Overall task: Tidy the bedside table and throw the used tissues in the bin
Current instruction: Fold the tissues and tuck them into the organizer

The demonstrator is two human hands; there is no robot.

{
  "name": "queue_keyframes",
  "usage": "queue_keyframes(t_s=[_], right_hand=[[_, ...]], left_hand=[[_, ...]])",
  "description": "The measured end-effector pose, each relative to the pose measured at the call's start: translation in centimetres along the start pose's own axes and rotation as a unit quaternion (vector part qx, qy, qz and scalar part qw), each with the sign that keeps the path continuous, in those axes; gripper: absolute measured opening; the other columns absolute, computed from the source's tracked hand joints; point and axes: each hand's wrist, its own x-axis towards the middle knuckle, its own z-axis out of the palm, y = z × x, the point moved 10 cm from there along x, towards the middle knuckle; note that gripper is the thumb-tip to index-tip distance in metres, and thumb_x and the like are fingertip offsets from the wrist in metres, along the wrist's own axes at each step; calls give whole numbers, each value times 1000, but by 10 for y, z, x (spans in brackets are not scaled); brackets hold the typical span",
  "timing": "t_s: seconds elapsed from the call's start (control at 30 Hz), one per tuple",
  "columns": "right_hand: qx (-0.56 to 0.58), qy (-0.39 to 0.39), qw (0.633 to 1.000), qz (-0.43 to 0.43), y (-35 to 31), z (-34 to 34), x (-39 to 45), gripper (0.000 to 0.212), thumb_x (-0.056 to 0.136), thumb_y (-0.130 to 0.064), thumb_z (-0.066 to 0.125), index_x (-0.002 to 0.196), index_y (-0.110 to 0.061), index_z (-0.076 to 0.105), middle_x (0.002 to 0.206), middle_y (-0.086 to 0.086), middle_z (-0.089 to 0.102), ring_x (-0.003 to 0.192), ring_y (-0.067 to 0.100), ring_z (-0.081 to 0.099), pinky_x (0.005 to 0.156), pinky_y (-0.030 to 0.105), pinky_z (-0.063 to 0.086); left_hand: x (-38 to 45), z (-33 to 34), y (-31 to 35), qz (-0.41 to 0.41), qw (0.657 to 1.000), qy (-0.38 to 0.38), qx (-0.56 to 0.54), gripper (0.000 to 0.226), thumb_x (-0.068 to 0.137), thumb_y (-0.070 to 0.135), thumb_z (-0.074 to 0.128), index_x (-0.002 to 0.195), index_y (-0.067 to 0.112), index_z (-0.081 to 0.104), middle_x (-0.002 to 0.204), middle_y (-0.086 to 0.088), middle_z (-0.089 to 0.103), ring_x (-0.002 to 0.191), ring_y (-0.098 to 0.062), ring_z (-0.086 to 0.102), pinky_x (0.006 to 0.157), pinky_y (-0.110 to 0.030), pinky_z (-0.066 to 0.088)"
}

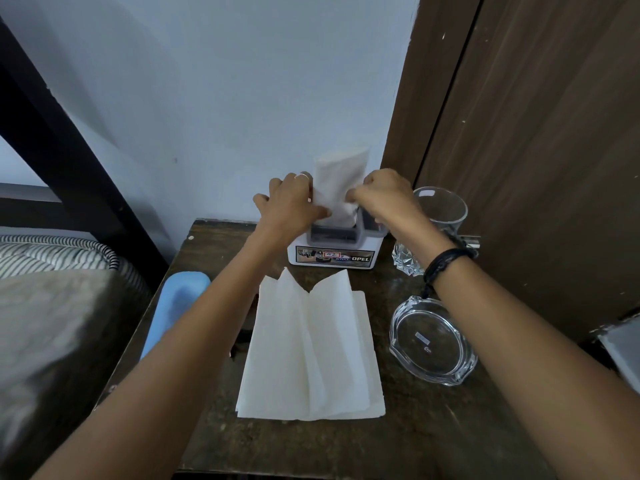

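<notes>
Dark brown mottled desk [398, 441] against a pale blue wall. Flat stack of white unfolded tissues [311, 351] at centre. Clear glass ashtray [433, 341] to its right. White and grey plastic tissue holder [334, 252] at the back edge. Upright folded white tissue bundle [339, 181] in its slot, pinched by left grip [294, 202] and right grip [384, 194] from both sides.

Place: we see a bedroom, perhaps a rented or guest room.
Bed: a striped mattress [59, 252] lies beside a dark frame [52, 133].
Desk: a small dark bedside desk [415, 427] stands in the corner.
On it: a tissue holder [334, 252], glass ashtray [431, 341] and glass mug [441, 207].
Walls: pale blue wall [225, 81], brown wooden door [536, 133].
</notes>
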Motion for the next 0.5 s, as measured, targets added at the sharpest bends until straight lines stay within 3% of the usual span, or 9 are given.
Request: queue_keyframes(t_s=[0.07,0.17,0.27,0.33,0.4,0.5], right_hand=[[57,26,998,2,1,-6,0,19,78,-16,63,64,-3,59,59,7,51,54,21,49,57,27,39],[1,16,1000,6,6,2,-4,23,79,-11,62,58,-4,55,56,7,52,53,24,54,51,24,37],[-21,6,1000,7,8,9,-6,13,78,-13,62,77,0,63,78,15,64,72,32,65,58,31,47],[-12,28,1000,0,6,7,-6,13,78,-14,60,82,-1,61,83,16,64,74,33,64,59,35,51],[1,61,998,-14,3,2,-8,10,80,-13,56,76,-4,53,79,13,59,70,31,60,51,32,44],[-21,79,996,-17,4,2,-14,22,84,-10,52,63,-8,45,75,15,55,67,31,55,44,26,29]], left_hand=[[0,-2,-5,-17,1000,1,-25,22,85,31,63,90,14,50,109,-8,56,116,-28,40,81,-37,20],[-5,1,-3,-2,1000,9,25,23,86,29,62,92,7,62,101,-8,50,115,-29,37,78,-35,17],[-9,4,2,18,998,30,47,27,86,30,60,96,5,62,111,-10,52,114,-29,36,79,-37,17],[-10,0,2,13,999,51,6,30,86,34,60,99,7,59,111,-9,51,113,-29,38,79,-35,18],[-10,-3,-2,-6,998,60,-33,30,86,34,60,100,7,60,114,-9,51,114,-29,39,80,-35,19],[-12,3,-2,-5,999,45,3,25,86,26,62,95,4,62,118,-12,52,115,-30,40,81,-39,23]])
